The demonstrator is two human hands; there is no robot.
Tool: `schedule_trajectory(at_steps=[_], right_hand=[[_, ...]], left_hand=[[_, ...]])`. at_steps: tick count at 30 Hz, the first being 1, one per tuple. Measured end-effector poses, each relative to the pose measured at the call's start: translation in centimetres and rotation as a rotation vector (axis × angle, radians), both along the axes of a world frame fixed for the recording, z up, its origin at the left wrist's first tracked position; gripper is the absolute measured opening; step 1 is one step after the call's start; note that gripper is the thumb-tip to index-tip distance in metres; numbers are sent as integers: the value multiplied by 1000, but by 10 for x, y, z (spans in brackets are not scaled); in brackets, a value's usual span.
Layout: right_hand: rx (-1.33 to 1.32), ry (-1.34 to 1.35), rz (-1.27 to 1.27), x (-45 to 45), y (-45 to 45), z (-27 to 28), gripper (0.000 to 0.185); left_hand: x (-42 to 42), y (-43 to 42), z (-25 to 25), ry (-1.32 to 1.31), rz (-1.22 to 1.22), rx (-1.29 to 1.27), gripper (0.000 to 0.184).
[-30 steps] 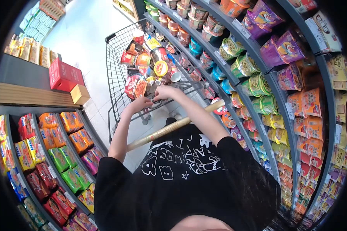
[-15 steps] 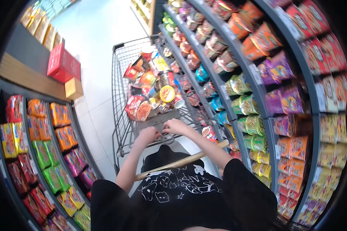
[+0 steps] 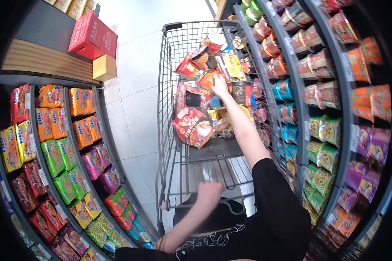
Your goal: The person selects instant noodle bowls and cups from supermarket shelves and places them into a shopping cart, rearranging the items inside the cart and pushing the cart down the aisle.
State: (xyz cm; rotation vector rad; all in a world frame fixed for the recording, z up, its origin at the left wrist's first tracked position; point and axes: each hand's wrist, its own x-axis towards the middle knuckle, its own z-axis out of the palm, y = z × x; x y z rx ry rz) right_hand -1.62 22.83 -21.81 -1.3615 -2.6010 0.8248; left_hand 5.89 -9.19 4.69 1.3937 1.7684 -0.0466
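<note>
My right hand [image 3: 221,87] reaches into the shopping cart [image 3: 161,78], its thumb and fingers apart. It is over an orange food packet [image 3: 207,79]; whether it touches it I cannot tell. Around it lie a yellow-and-white pack [image 3: 231,66], a dark canister [image 3: 241,92], a red packet [image 3: 186,67] and a large red food pack with a food picture [image 3: 194,128]. My left hand [image 3: 210,192] is near the cart's rear bars, smeared by motion, with its fingers not clear. No item shows in it.
Shelves of bagged noodles [image 3: 56,156] line the left side. Packaged food racks [image 3: 322,100] run close along the cart's right. A red box [image 3: 92,37] and a small tan box [image 3: 104,68] are at the far left. Tiled floor [image 3: 137,74] shows between left shelves and cart.
My hands were close together at the cart's rear. My right hand has moved forward into the cart, while my left has come back nearer my body. The view has shifted, showing more of the cart.
</note>
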Motion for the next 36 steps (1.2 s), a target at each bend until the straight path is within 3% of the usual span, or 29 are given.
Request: schedule_trajectory(at_steps=[1,2,4,5,9,14,21,24,26,28,30,34,36], right_hand=[[87,10,5,-5,3,-18,62],[10,41,-75,-12,1,-20,61],[23,-59,-66,-22,4,-18,77],[42,-95,-121,-31,1,-19,94],[273,-283,-168,-48,-6,-29,101],[270,-308,-117,-48,2,-21,102],[296,313,-95,-11,-18,62,106],[84,572,-90,15,-32,132,105],[-200,593,-106,44,-42,172,104],[-623,775,-122,74,-57,223,93],[-935,871,-201,100,-74,272,83],[-1292,845,-293,141,-109,293,64],[-1322,831,-245,141,-120,304,64]], left_hand=[[2,-1,2,-6,3,-3,20],[2,-1,3,-11,3,-6,19],[2,0,5,-16,5,-41,18],[0,3,9,-4,-13,-46,18],[0,-2,3,-93,53,4,18],[-6,8,11,-23,-20,-16,18],[-18,17,0,-144,-51,-131,20],[-38,29,14,-302,168,-151,28],[-45,25,6,-119,155,112,42],[-57,34,-1,-255,439,351,67],[-76,53,1,-186,534,601,85],[-101,81,30,-1083,880,583,83],[-111,87,31,-1071,837,480,71]])
